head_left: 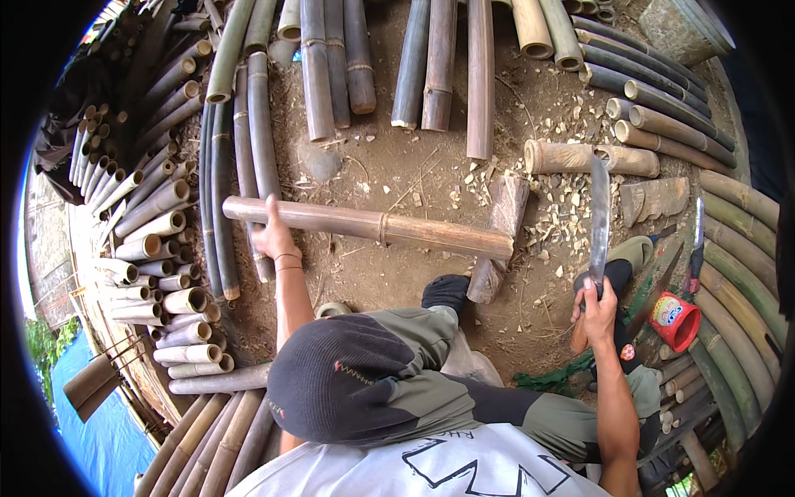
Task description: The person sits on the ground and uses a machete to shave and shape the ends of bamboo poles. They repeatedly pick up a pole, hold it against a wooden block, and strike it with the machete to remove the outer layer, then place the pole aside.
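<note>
My left hand (275,238) is closed around a brown bamboo pole (331,219) near its left end. That pole lies crosswise in front of me, and its right end rests on a short wooden block (508,203) on the ground. In my right hand (598,308) is the handle of a machete (600,211). Its long grey blade points away from me, to the right of the pole's end and apart from it. The blade tip overlaps the view of a thick, notched bamboo piece (555,157) lying farther off.
Wood chips (546,236) litter the dirt around the block. Bamboo poles (439,66) lie at the far side, with stacked bamboo (186,323) at left and more poles (745,273) at right. A red tub (682,330), a knife (698,236) and a bucket (675,29) stand or lie at right.
</note>
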`<state>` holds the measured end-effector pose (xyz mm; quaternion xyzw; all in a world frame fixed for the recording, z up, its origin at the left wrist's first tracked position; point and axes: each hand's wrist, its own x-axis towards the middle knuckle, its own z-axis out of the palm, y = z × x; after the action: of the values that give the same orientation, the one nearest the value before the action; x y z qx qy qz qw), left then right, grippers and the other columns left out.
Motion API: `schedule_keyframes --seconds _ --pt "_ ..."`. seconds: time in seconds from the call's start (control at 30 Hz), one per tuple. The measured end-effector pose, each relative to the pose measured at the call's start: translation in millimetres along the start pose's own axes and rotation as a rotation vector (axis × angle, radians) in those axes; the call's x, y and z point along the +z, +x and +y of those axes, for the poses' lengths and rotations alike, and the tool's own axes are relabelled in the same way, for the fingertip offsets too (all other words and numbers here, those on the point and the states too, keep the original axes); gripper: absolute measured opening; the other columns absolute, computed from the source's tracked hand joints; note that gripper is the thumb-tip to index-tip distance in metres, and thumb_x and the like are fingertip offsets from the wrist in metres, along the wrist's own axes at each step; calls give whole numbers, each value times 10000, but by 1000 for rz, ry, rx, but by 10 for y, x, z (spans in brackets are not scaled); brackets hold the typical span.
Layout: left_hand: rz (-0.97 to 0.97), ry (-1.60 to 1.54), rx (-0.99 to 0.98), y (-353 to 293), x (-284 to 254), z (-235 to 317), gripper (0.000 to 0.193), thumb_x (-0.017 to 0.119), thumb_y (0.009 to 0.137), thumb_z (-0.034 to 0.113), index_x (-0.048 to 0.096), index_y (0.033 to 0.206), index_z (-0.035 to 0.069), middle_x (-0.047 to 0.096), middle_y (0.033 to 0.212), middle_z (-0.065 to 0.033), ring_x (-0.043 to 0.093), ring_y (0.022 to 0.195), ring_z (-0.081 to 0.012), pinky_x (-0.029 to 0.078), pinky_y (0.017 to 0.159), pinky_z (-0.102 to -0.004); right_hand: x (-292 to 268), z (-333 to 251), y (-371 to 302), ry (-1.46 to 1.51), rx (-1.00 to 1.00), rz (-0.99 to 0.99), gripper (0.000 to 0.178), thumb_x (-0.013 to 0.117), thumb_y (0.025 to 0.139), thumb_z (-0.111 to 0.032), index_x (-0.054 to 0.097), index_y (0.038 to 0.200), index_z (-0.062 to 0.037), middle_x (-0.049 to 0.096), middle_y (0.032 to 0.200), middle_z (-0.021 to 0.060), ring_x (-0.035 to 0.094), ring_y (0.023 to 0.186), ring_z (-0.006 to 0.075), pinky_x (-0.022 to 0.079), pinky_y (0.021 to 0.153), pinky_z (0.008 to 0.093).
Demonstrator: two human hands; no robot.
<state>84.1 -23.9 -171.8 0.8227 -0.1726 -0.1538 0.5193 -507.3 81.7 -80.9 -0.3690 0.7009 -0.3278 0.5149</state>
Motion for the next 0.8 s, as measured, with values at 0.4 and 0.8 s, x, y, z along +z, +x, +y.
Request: schedule_keyframes --seconds 0.4,0.8 --pt "-800 -892 -183 -480 -133 1512 631 606 877 478 573 1211 -57 654 1138 -213 635 1050 -353 502 963 -491 -154 205 -812 242 46 138 233 558 1009 -240 510 982 -14 564 683 51 551 467 128 466 413 281" --pt "-660 -833 363 -2250 -945 3117 509 663 908 408 495 1257 78 603 1116 -133 599 1051 -275 457 1016 -482 -40 -335 -911 156 -71 72 310 634 963 -266 561 1079 12 588 689 53 596 525 133 475 470 292"
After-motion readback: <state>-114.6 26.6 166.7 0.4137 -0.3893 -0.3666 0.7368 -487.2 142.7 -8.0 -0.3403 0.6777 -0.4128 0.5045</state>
